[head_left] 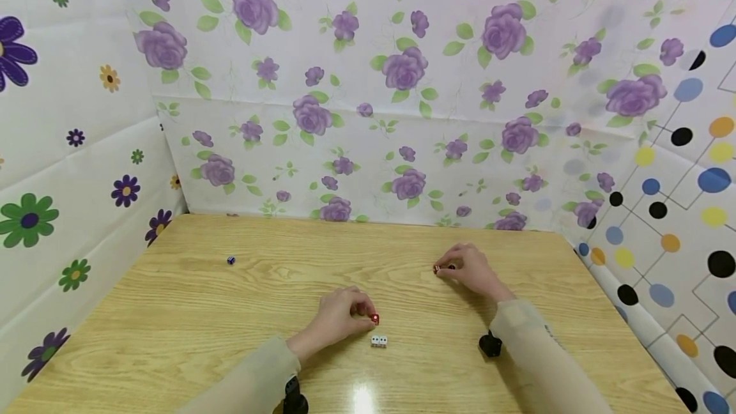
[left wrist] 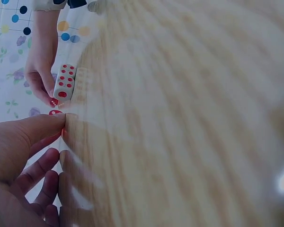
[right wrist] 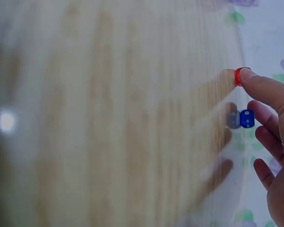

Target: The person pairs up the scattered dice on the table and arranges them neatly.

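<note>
My left hand [head_left: 340, 315] pinches a red die [head_left: 375, 319] between thumb and fingertips, low over the table. Just nearer than that die, two white dice [head_left: 379, 341] sit side by side; the left wrist view shows their red pips. Farther back on the right, my right hand [head_left: 470, 271] pinches another red die [head_left: 437, 269], partly covered by the thumb [right wrist: 260, 87] in the right wrist view. A blue die [right wrist: 247, 118] with white pips stands on the table beside that hand's fingers.
Another blue die [head_left: 230, 260] lies at the back left of the wooden table [head_left: 276, 245]. Floral sheets [head_left: 368, 126] stand along the back and left edges, and a dotted sheet [head_left: 661, 222] runs down the right.
</note>
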Motion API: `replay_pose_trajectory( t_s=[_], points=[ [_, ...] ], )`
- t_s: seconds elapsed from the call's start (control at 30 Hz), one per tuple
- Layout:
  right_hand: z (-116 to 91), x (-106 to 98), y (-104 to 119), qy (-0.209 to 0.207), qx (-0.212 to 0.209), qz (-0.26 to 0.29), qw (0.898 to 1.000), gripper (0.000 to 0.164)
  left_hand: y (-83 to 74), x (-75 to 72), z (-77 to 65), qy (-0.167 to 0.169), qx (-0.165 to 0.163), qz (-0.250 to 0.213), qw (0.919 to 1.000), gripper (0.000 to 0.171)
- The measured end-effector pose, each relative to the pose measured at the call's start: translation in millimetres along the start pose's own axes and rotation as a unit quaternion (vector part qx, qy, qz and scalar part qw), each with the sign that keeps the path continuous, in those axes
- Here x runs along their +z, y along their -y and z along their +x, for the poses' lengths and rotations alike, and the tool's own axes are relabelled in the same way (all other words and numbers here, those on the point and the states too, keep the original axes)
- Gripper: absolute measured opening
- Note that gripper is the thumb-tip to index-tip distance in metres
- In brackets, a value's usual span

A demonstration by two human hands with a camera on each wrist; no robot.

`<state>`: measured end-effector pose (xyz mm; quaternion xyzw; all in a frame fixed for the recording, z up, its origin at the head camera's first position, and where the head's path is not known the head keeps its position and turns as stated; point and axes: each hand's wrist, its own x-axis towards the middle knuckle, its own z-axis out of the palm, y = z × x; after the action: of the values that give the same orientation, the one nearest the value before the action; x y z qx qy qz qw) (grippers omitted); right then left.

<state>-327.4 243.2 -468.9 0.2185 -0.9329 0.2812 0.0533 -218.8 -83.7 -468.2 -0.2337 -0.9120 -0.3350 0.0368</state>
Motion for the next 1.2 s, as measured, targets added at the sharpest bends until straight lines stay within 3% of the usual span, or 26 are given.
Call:
replay_pose_trajectory(
  t_s=[0.27, 0.6, 0.9, 1.2],
  points=[
    [-4, 10, 18, -0.012, -0.043, -0.031, 0.999, 0.009, -1.1, -0.6, -0.8, 0.002, -0.001, -0.005, 1.0, 0.014],
    [-14, 21, 44, 0.022, -0.068, 0.007, 0.997, 0.01, -1.2, -0.7, -0.5, 0.002, -0.003, -0.007, 1.0, 0.014],
    [-22, 30, 56, 0.072, -0.045, 0.076, 0.993, 0.006, -0.7, -0.2, -2.4, 0.002, -0.006, -0.01, 0.9999, 0.014],
    [-32, 37, 71, 0.066, -0.013, 0.117, 0.991, 0.005, -1.1, 0.3, -1.6, -0.004, -0.004, -0.004, 1.0, 0.013]
  ],
)
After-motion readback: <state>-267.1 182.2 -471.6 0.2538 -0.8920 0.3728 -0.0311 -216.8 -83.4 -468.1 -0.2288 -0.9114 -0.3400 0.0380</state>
